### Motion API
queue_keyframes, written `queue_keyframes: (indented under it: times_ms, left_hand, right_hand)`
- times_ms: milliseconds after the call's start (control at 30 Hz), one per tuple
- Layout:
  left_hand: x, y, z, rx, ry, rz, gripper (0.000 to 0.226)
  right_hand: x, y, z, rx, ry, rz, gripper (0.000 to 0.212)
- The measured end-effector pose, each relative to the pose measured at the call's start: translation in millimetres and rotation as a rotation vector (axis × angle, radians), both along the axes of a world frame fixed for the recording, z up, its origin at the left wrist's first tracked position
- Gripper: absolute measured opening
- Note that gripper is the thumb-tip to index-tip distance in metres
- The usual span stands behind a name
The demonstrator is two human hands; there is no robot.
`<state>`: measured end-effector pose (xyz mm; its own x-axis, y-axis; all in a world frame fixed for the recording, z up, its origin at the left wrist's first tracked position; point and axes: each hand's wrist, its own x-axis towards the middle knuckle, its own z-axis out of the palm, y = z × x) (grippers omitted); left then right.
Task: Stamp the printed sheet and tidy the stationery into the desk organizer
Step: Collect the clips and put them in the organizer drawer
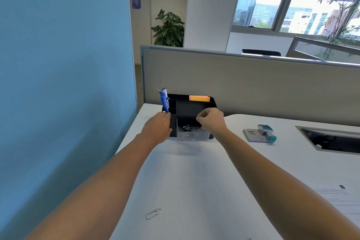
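Grey stamp pad [253, 135] lettering too blurred to read, one teal stamp [267, 131] at 3 o'clock of black organizer [211, 101], two blue pens [164, 99], one paperclip [153, 214] on table [194, 181], left hand [158, 125] gripping organizer's side, right hand [211, 121] pinched, contents unclear.

Both hands [157, 124] [211, 120] reach the black desk organizer [211, 101]

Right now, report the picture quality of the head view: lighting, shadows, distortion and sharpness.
Head view: even daylight, the window overexposed; a soft shadow lies in front of the desk organizer; wide-angle bending curves the partition top edge and stretches both forearms; text on the printed sheet is too faint to read; the paper clip is sharp.
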<state>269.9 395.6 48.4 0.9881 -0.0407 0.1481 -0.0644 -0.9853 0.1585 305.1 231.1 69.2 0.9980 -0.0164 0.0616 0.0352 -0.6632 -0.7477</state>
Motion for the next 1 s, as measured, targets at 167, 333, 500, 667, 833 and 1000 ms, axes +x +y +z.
queue_keyframes:
  times_ms: [167, 333, 500, 667, 833, 1000]
  left_hand:
    - [1.1, -1.7, -2.4, 0.032, -0.016, 0.021, 0.055]
    - [1.8, -1.2, -2.0, 0.061, -0.030, 0.014, 0.056]
    - [-0.2, -3.2, -3.0, 0.079, -0.037, 0.008, 0.062]
    - [-1.2, -3.4, -3.4, 0.095, -0.026, 0.001, 0.067]
    - [-0.9, -4.4, -5.9, 0.100, -0.028, 0.009, 0.067]
    - [1.5, -6.5, -5.4, 0.125, -0.023, 0.027, 0.068]
  right_hand:
    - [-13.1, -3.4, -12.9, -0.262, -0.198, 0.229, 0.055]
    - [-9.6, -12.1, -21.5, -0.466, -0.153, 0.342, 0.081]
    - [-4.8, -9.7, -26.1, -0.433, -0.132, 0.330, 0.081]
    - [0.0, -3.0, -30.7, -0.386, -0.205, 0.251, 0.071]
    - [7.1, 3.8, -38.0, -0.442, -0.345, 0.187, 0.055]
    - [14.6, 8.8, -45.4, -0.550, -0.457, 0.114, 0.047]
